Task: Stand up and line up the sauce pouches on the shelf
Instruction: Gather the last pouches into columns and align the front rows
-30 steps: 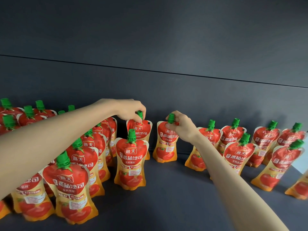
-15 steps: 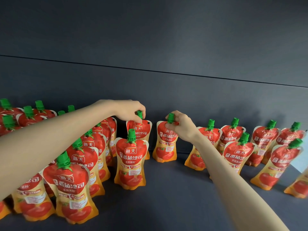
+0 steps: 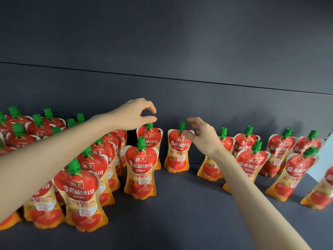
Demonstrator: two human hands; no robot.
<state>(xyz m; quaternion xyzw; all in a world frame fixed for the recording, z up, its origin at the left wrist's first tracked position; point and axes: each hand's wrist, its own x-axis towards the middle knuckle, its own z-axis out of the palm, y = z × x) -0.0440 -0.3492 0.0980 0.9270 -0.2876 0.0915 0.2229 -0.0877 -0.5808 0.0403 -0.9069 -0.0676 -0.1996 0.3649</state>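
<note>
Head view: a dark grey shelf [image 3: 180,222] with a smooth matte floor runs across the lower half. Behind it rises a back wall [image 3: 180,42] of the same dull grey, crossed by one thin horizontal seam [image 3: 180,80]. At 3 o'clock a pale panel [image 3: 323,163] cuts in from the edge. The sauce pouches [image 3: 82,197] are glossy, soft-sided packs, waisted in shape with a flared base. Each is red with a tomato picture above and orange below, printed with white Chinese characters, and topped by a ribbed green cap [image 3: 141,144]. All that show stand upright. They crowd in close files from 9 to 7 o'clock and stand looser in two uneven rows from 3 to 4 o'clock. Near the centre one front pouch [image 3: 141,170] stands alone, forward of the rest. Behind it, toward 12 o'clock, a back pouch [image 3: 150,139] stands near the wall, with a middle pouch [image 3: 177,152] at its 3 o'clock, apart from it. The left hand [image 3: 133,114] hovers over the back pouch, fingers arched and thumb parted from them, gripping nothing; whether the thumb touches the cap I cannot tell. The right hand [image 3: 202,138], motion-blurred, hangs at the middle pouch's 3 o'clock with fingers loosely spread, holding nothing.
</note>
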